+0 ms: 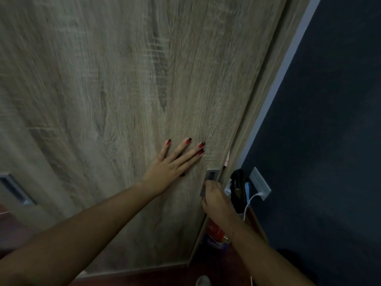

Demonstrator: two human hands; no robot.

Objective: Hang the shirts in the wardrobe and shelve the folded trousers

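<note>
A tall wardrobe door of grey-brown wood grain fills most of the head view. My left hand lies flat on it with fingers spread, red nails showing. My right hand is curled over the lower part of the door's recessed metal handle near the door's right edge. A second recessed handle shows at the far left. No shirts or trousers are visible; the wardrobe's inside is hidden behind the door.
A dark blue wall stands to the right with a grey socket plate and a white cable plugged in. A black object hangs beside the wardrobe. Red and yellow items sit on the floor in the gap.
</note>
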